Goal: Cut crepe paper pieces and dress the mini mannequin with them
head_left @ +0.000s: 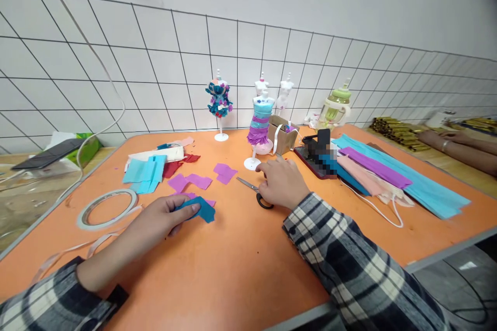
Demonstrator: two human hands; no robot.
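Note:
My left hand (169, 217) pinches a folded teal strip of crepe paper (204, 209) between thumb and fingers, above the orange table (233, 269). My right hand (284, 181) is partly open; its index finger reaches to the white round base (252, 164) of a small dress form (259, 121). That form is wrapped in light blue and purple ruffled paper. Scissors (248, 183) with black handles lie right beside and partly under my right fingers, not gripped as far as I see. Purple paper pieces (225, 173) lie between the hands.
A decorated dress form (219, 101), a cardboard box (285, 137) and a green-lidded bottle (336, 106) stand at the back. A tape roll (130, 201) and light blue paper (145, 170) lie left; long paper strips (423, 186) lie right. Another person's arms (466, 147) show far right.

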